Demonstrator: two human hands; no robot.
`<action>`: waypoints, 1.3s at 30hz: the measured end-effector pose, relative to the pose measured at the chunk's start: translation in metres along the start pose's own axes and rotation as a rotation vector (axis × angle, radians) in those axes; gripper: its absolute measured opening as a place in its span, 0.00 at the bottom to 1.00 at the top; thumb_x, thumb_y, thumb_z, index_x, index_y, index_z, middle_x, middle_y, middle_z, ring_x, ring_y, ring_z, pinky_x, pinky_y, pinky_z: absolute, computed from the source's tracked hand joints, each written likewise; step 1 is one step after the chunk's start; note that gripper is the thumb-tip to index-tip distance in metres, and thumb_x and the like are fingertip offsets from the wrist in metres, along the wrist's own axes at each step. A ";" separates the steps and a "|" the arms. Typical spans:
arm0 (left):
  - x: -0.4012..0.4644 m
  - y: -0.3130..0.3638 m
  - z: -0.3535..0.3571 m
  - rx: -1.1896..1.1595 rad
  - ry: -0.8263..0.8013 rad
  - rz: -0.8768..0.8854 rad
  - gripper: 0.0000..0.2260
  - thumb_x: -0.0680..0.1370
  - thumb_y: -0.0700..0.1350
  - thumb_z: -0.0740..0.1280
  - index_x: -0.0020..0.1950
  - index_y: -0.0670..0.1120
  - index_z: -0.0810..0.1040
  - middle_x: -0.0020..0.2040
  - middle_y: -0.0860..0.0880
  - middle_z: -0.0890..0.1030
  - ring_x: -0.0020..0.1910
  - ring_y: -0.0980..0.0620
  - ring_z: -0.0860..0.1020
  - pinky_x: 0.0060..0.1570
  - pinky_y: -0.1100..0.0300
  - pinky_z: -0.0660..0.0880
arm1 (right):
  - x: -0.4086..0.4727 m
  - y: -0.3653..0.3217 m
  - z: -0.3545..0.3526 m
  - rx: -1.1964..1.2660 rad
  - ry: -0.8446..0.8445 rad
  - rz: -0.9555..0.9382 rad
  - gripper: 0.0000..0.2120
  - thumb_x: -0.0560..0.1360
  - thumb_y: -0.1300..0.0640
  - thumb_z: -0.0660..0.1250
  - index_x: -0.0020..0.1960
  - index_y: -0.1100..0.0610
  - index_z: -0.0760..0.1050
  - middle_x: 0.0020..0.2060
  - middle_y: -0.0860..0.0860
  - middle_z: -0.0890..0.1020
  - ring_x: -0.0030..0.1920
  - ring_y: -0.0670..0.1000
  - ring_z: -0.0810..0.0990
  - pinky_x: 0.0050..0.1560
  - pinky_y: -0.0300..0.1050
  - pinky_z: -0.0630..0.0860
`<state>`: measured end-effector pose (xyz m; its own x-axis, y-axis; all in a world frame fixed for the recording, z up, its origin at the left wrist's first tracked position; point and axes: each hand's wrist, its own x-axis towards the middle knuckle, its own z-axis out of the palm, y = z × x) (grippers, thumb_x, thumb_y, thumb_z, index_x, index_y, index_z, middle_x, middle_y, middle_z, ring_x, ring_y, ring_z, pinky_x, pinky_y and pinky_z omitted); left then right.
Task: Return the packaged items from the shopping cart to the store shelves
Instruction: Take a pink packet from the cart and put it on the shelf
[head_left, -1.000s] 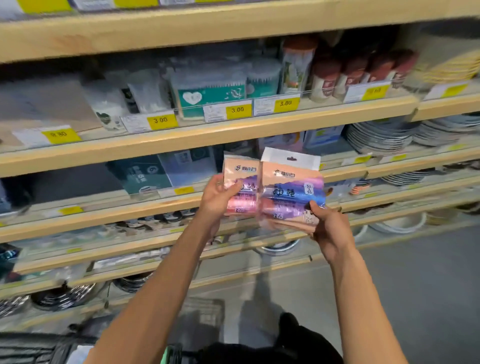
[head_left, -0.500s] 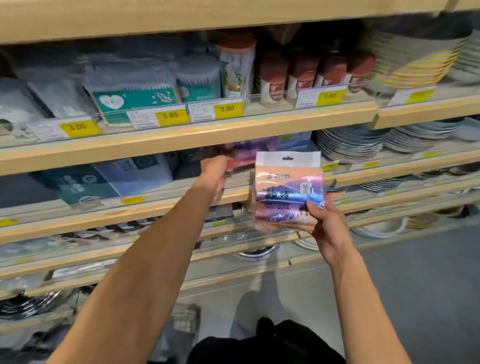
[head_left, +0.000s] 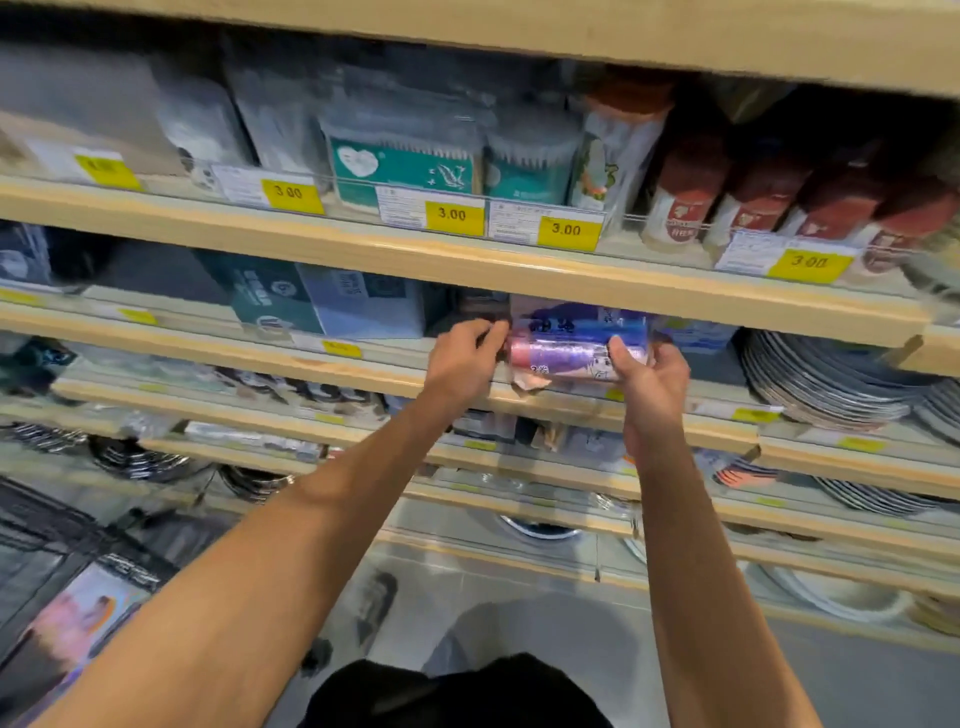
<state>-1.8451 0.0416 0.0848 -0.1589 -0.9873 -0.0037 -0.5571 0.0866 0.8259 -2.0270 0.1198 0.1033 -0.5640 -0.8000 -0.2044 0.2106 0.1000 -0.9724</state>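
A pink and purple packaged item (head_left: 566, 347) lies on its side at the front of the second shelf (head_left: 363, 370), partly under the shelf board above. My right hand (head_left: 652, 382) grips its right end from below, thumb on the front. My left hand (head_left: 465, 358) is at the package's left edge with the fingers curled; blur hides whether it grips anything. A corner of peach wrapping sticks out below the package. The shopping cart (head_left: 36, 551) shows at the lower left with a pale packaged item (head_left: 78, 618) inside.
Teal and blue boxes (head_left: 332, 306) stand left of my hands on the same shelf. Stacked plates (head_left: 831, 384) sit to the right. The shelf above holds cotton swab packs (head_left: 405, 166), red-capped containers (head_left: 753, 202) and yellow price tags. Lower shelves carry metal pans.
My right hand has carried its package up and forward onto the second shelf. My left hand stays at the shelf, now at that package's left edge. The camera moved closer.
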 end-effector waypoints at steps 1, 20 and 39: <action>-0.002 -0.002 -0.002 -0.036 -0.035 0.003 0.16 0.80 0.57 0.61 0.51 0.47 0.82 0.43 0.51 0.84 0.44 0.50 0.80 0.44 0.52 0.78 | 0.009 -0.002 0.007 -0.037 -0.004 -0.006 0.15 0.77 0.61 0.70 0.61 0.54 0.69 0.57 0.51 0.78 0.58 0.51 0.78 0.63 0.49 0.74; -0.058 -0.061 -0.043 0.197 0.254 0.220 0.09 0.78 0.40 0.67 0.55 0.47 0.82 0.50 0.50 0.83 0.49 0.51 0.79 0.52 0.57 0.76 | -0.061 0.048 0.085 -0.409 0.245 -0.666 0.12 0.72 0.56 0.74 0.44 0.55 0.69 0.36 0.54 0.72 0.35 0.51 0.69 0.38 0.41 0.68; -0.386 -0.426 -0.263 -0.488 0.637 -1.157 0.05 0.75 0.40 0.66 0.39 0.44 0.77 0.35 0.43 0.79 0.30 0.52 0.77 0.32 0.59 0.77 | -0.357 0.270 0.359 -1.088 -1.390 -0.174 0.10 0.75 0.64 0.68 0.37 0.54 0.77 0.25 0.47 0.72 0.24 0.39 0.70 0.30 0.38 0.66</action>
<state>-1.3323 0.3503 -0.1170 0.6525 -0.3684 -0.6622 0.2387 -0.7295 0.6409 -1.4823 0.2200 -0.0465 0.6305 -0.6495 -0.4250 -0.6729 -0.1845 -0.7163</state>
